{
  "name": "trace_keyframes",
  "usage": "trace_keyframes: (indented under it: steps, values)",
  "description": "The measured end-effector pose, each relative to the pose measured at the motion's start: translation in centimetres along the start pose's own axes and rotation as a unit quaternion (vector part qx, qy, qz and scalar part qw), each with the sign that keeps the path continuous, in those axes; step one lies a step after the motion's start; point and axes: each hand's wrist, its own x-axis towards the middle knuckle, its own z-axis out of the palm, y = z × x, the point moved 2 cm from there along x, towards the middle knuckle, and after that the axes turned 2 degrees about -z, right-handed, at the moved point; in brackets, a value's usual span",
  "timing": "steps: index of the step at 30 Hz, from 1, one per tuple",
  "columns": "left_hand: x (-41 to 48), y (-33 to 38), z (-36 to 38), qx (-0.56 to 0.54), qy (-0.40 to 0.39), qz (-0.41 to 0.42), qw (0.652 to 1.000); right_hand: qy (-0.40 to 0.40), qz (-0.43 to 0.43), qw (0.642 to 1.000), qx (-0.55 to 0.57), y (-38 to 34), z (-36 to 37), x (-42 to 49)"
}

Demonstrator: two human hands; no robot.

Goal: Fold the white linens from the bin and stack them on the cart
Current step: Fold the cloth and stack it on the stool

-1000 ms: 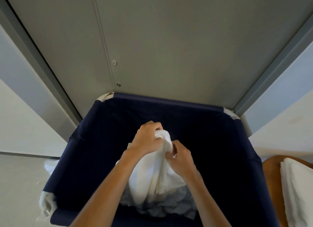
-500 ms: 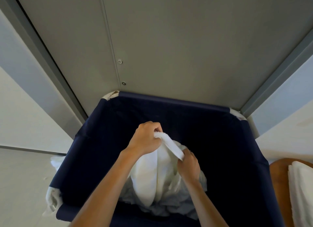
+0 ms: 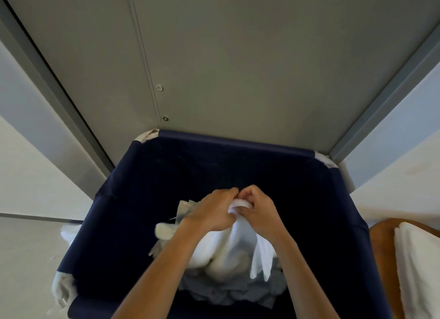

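Seen from the head: left grip (image 3: 212,211) and right grip (image 3: 259,214) side by side, both clamped on the white linen (image 3: 228,244) at its top edge, well clear of the navy bin (image 3: 147,187) rims. Beneath it, crumpled linens (image 3: 226,292) in the bin. Far right, folded stack (image 3: 421,266) on the cart (image 3: 381,242).

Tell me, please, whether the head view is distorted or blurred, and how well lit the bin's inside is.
Head view: wide-angle distortion splays the straight wall frames outward; the navy bin is so dark inside that fabric detail is lost; the white linen gripped by the left hand and right hand is bright and nearly washed out; both hands look slightly soft.
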Motion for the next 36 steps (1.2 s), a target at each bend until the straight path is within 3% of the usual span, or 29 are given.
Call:
trace_keyframes:
  steps: [4, 8, 11, 14, 18, 22, 24, 33, 36]
  values:
    - [0.0, -0.5, -0.6, -0.053, 0.011, -0.011, 0.998, 0.017, -0.018, 0.999, 0.021, 0.5, -0.2, -0.3]
    - [-0.2, -0.6, -0.8, -0.111, 0.049, -0.009, 0.993, 0.017, 0.009, 0.993, -0.112, 3.3, 0.2, -0.2]
    - [-0.4, -0.8, -1.3, -0.161, 0.078, -0.026, 0.983, 0.081, 0.032, 0.982, -0.168, 5.8, 0.8, -0.6]
    - [-0.4, -2.1, -2.4, -0.129, 0.103, -0.067, 0.984, 0.144, 0.043, 0.978, -0.143, 6.7, -0.2, -1.2]
    - [-0.5, -3.1, -2.7, 0.027, 0.057, -0.120, 0.991, 0.107, -0.001, 0.990, -0.094, 4.6, -1.7, -1.3]
    - [-0.4, -1.3, -0.7, -0.058, -0.004, -0.012, 0.998, 0.038, -0.029, 0.998, -0.051, 1.3, -1.5, -1.0]
    - [-0.3, -0.7, 0.4, -0.094, 0.001, 0.035, 0.995, 0.019, -0.042, 0.997, -0.055, 0.8, -1.1, -0.9]
    - [-0.5, -1.0, 0.9, -0.225, 0.061, -0.014, 0.972, 0.072, -0.065, 0.992, -0.077, 1.9, -2.6, -1.3]
    - [-0.6, -0.8, 1.0, -0.249, 0.038, -0.026, 0.967, 0.090, -0.050, 0.994, -0.020, 2.1, -3.0, -1.9]
